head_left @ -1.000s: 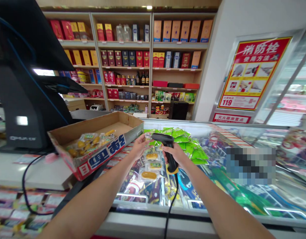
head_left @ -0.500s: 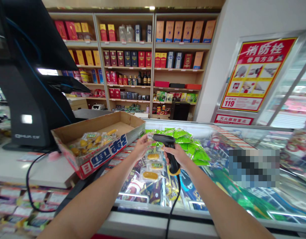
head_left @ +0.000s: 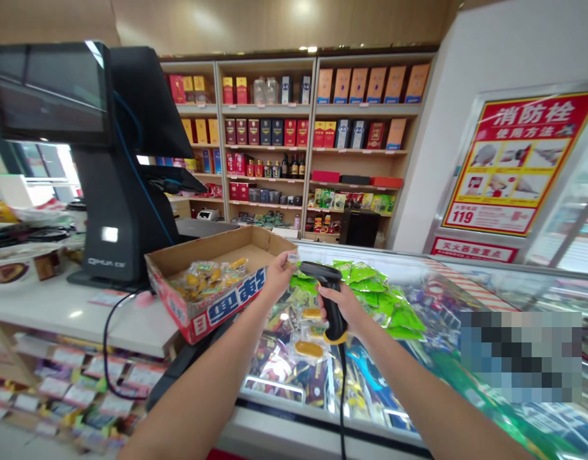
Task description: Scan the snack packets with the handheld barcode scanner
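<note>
My right hand point(head_left: 340, 305) is wrapped around the grip of a black barcode scanner point(head_left: 332, 300) with yellow trim, its head pointing left. Pinched in the fingers of my left hand point(head_left: 278, 273) is a small clear packet point(head_left: 292, 257), mostly hidden by those fingers. That hand is beside the right corner of an open cardboard box point(head_left: 205, 319), left of the scanner head. Inside the box lie several yellow snack packets point(head_left: 210, 278). On the glass counter point(head_left: 269, 358), more yellow snack packets point(head_left: 309, 349) lie in a column below the scanner. Green packets point(head_left: 370, 287) are heaped to the right.
A black checkout terminal point(head_left: 126, 191) stands on the white counter point(head_left: 73, 313) at left. From the scanner a cable point(head_left: 342, 402) hangs over the front edge. Shelves point(head_left: 313, 150) of boxes and bottles line the back, and a red poster point(head_left: 518, 160) hangs on the right wall.
The view has swung left and up, bringing more of the terminal into sight. My left hand has drawn away from the scanner toward the box; my right hand still grips the scanner.
</note>
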`<control>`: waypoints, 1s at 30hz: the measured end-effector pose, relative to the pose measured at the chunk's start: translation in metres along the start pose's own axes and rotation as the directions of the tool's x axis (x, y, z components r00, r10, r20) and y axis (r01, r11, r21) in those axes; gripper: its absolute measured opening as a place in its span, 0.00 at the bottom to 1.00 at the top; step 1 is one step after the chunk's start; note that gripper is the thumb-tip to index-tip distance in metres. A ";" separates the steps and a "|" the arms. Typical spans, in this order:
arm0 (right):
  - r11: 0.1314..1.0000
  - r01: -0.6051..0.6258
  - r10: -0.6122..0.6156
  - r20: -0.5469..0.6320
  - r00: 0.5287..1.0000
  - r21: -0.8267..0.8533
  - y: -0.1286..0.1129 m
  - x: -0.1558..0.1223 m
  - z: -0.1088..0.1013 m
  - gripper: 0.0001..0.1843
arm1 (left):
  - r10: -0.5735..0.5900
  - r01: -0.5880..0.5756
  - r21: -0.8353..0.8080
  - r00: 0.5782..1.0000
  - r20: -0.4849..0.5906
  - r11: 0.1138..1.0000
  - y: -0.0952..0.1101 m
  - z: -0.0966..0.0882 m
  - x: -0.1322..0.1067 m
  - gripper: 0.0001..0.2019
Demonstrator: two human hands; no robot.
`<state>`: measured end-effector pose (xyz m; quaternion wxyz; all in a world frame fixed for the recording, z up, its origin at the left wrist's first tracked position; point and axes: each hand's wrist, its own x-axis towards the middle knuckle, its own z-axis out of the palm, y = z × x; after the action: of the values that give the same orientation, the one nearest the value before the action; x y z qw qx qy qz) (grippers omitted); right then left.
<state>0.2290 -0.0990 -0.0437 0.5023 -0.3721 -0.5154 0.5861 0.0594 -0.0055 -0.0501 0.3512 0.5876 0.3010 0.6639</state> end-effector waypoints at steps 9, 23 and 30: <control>1.000 -0.009 0.007 0.146 0.989 0.014 -0.029 0.031 0.089 0.12 | 0.395 -0.106 0.584 0.830 -0.393 0.805 0.076 -0.096 0.017 0.23; 0.999 -0.022 0.027 -0.145 0.989 0.036 -0.020 0.004 -0.005 0.10 | 0.174 -0.167 0.548 0.984 0.040 0.820 0.025 -0.010 -0.011 0.12; 0.998 0.063 -0.055 -0.228 0.972 0.027 -0.013 -0.018 -0.089 0.15 | -0.106 -0.286 0.527 0.798 0.594 0.800 -0.013 0.078 -0.052 0.15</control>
<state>0.3201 -0.0964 -0.0499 0.5817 -0.4125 -0.4553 0.5331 0.1417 -0.0415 -0.0797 0.1922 0.8592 0.3368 0.3336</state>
